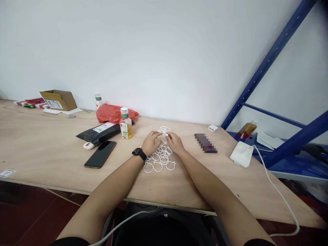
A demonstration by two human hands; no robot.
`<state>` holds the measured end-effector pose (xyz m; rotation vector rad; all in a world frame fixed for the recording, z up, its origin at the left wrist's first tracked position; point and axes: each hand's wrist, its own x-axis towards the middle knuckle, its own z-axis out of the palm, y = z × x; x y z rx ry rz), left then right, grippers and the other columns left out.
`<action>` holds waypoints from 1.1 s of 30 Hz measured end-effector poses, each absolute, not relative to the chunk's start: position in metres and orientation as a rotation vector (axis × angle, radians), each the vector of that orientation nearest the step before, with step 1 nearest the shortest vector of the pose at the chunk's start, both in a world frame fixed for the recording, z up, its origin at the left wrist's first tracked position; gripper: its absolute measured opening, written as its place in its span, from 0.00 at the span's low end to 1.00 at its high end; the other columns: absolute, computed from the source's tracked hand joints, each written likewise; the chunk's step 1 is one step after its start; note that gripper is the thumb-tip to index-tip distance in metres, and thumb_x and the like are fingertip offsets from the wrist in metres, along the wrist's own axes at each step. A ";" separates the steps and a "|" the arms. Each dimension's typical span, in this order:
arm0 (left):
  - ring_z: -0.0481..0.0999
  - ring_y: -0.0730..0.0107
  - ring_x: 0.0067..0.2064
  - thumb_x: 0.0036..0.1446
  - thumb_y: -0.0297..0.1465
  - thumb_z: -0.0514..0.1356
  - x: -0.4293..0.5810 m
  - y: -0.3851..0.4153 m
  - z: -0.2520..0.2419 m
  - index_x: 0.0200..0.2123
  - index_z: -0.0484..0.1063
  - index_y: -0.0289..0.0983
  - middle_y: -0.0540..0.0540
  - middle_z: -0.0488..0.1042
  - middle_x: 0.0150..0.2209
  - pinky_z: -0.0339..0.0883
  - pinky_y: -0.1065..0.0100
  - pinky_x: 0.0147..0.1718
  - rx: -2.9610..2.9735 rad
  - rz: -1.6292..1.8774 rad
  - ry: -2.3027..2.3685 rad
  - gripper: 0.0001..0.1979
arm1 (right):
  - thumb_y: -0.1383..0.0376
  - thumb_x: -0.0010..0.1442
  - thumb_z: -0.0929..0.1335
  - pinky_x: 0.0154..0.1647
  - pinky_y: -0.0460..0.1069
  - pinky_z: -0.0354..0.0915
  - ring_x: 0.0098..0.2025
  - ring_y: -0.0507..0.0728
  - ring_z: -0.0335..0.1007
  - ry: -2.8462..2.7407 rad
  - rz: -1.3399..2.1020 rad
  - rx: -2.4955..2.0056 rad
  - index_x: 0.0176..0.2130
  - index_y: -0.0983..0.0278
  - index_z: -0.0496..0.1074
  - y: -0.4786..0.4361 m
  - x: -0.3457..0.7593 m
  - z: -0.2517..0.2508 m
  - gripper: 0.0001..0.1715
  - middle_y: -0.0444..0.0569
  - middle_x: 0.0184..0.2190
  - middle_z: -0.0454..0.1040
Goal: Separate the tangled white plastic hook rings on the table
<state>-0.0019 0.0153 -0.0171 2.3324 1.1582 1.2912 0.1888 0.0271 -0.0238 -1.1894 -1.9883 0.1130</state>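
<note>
Centre of frame: left hand (151,143) and right hand (175,143), fingers bent, meet at a small white plastic piece (165,133); closure on it cannot be confirmed. Loose white plastic rings (160,158) lie below. Caution: a dragging wrist could scatter them.

Rings (164,157) on table (164,189); bottle (125,125), phone (100,154) left of rings; box (67,99) farther left, before wall (159,61).

workshop-like room, plywood table (169,190), blue rack (269,59)
</note>
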 end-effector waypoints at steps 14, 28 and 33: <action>0.72 0.70 0.36 0.62 0.35 0.56 -0.001 0.013 -0.012 0.41 0.75 0.37 0.46 0.75 0.35 0.67 0.68 0.38 2.407 1.174 1.075 0.11 | 0.63 0.65 0.58 0.34 0.48 0.56 0.31 0.55 0.64 -2.196 0.025 -1.116 0.27 0.61 0.65 0.014 0.181 -0.019 0.16 0.46 0.25 0.70; 0.71 0.70 0.33 0.62 0.34 0.56 0.003 0.007 -0.008 0.35 0.76 0.36 0.46 0.73 0.31 0.63 0.69 0.36 2.501 1.105 1.127 0.10 | 0.70 0.53 0.63 0.39 0.48 0.64 0.33 0.55 0.70 -2.039 0.061 -0.983 0.34 0.61 0.74 0.014 0.179 -0.021 0.12 0.47 0.31 0.76; 0.71 0.70 0.32 0.60 0.33 0.57 0.006 0.007 -0.007 0.35 0.76 0.36 0.47 0.75 0.31 0.63 0.70 0.34 2.436 1.104 1.093 0.09 | 0.70 0.52 0.62 0.37 0.49 0.65 0.32 0.55 0.71 -1.871 0.202 -1.017 0.29 0.61 0.75 0.019 0.178 -0.024 0.12 0.45 0.27 0.76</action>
